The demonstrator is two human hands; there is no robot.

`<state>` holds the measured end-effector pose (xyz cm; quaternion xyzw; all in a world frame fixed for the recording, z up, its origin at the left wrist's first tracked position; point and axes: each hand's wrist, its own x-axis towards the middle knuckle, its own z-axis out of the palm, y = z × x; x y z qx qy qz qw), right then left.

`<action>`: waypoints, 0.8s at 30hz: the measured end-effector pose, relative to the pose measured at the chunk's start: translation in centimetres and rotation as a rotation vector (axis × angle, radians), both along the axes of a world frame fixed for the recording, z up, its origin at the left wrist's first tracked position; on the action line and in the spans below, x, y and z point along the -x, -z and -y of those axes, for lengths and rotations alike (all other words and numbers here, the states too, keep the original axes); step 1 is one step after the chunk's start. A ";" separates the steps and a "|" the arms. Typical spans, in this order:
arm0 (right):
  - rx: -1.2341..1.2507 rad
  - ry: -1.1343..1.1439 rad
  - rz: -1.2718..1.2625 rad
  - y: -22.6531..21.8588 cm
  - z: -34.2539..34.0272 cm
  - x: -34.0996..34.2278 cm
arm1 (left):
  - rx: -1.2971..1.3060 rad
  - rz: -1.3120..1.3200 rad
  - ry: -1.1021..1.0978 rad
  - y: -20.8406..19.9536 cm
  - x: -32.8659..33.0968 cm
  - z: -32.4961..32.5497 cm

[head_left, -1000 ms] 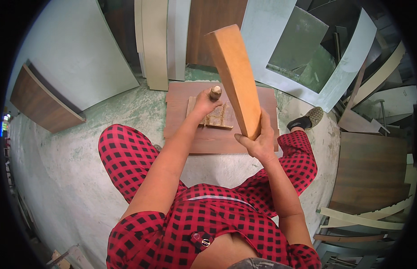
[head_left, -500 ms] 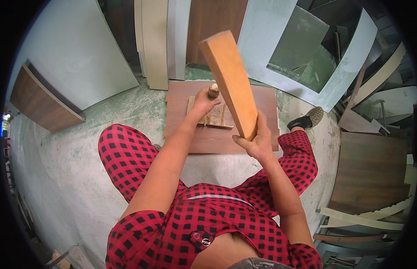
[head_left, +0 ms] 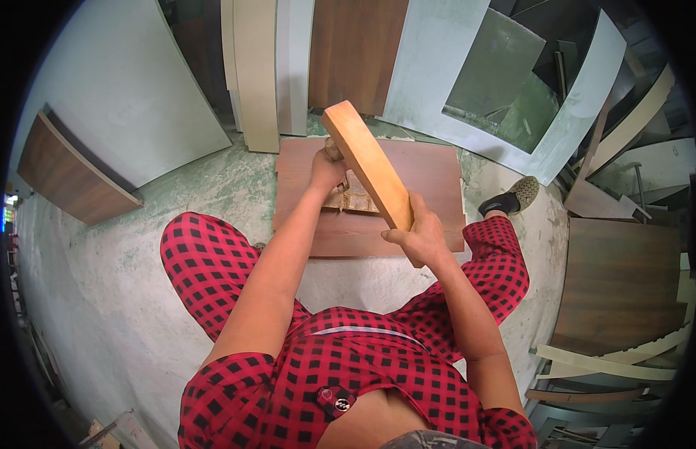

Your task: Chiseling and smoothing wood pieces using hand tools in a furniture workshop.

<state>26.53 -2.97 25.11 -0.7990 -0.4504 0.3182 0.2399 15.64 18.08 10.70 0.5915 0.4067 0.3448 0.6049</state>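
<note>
My right hand (head_left: 423, 236) is wrapped round the near end of a long, thick wooden block (head_left: 373, 168), which slants up and to the left. Its far end is beside the round wooden handle of a chisel (head_left: 332, 149); whether they touch I cannot tell. My left hand (head_left: 326, 176) grips that chisel upright, and its lower part is mostly hidden by my fingers and the block. Below lies a small piece of wood (head_left: 355, 201) with cut recesses and chips, partly covered by the block. It rests on a reddish-brown board (head_left: 430, 172) on the floor.
My legs in red checked trousers (head_left: 206, 262) spread either side of the board, my right shoe (head_left: 525, 193) beside it. Panels lean behind, including a large pale one (head_left: 131, 82) and a white frame (head_left: 419, 67). Offcuts and a brown panel (head_left: 617, 280) are stacked at right.
The wooden block has swung down toward the chisel's handle. My left hand and the chisel have shifted slightly left over the piece of wood.
</note>
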 end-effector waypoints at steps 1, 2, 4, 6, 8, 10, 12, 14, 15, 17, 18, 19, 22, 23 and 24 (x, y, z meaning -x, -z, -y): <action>-0.016 0.016 -0.003 0.2 0.2 -0.2 | -0.046 -0.056 0.008 -0.4 -0.2 0.3; -0.012 0.023 -0.002 0.5 0.4 -0.5 | -0.093 -0.111 0.015 -0.9 -0.5 0.6; -0.124 0.027 0.039 0.9 0.5 -0.5 | -0.117 -0.074 0.045 0.2 -0.3 0.6; -0.225 0.038 0.003 0.7 0.6 -0.1 | -0.139 -0.036 0.073 1.0 -0.1 0.6; -0.324 0.047 -0.033 0.5 0.5 0.2 | -0.116 0.001 0.148 1.4 0.0 0.4; -0.621 0.021 0.024 0.5 0.7 0.1 | -0.056 -0.049 0.133 -0.2 -0.8 1.2; -0.563 0.010 0.032 0.9 0.8 -0.1 | -0.054 -0.184 0.082 -1.6 -0.8 1.6; -0.508 0.002 0.040 0.8 0.7 -0.1 | -0.094 -0.126 0.111 -2.2 -0.3 1.6; -0.239 -0.020 0.095 0.5 0.4 0.0 | -0.134 -0.071 0.135 -2.4 0.0 1.6; 0.029 -0.040 0.147 0.4 0.3 0.2 | -0.183 -0.081 0.100 -1.9 -0.1 1.8; -0.017 -0.028 0.125 0.5 0.4 0.1 | -0.231 -0.091 0.065 -1.8 -0.2 1.9; -0.063 -0.015 0.102 0.7 0.5 0.1 | -0.178 -0.011 0.079 -1.7 -0.2 2.0; -0.391 0.042 0.031 1.6 0.9 0.0 | 0.005 0.062 0.113 -2.8 -0.3 2.2; -0.388 0.041 0.030 1.6 0.9 0.0 | 0.008 0.061 0.112 -2.0 -0.5 1.9; -0.493 0.033 0.036 1.1 0.6 0.3 | -0.059 -0.073 0.095 -0.8 -0.5 1.2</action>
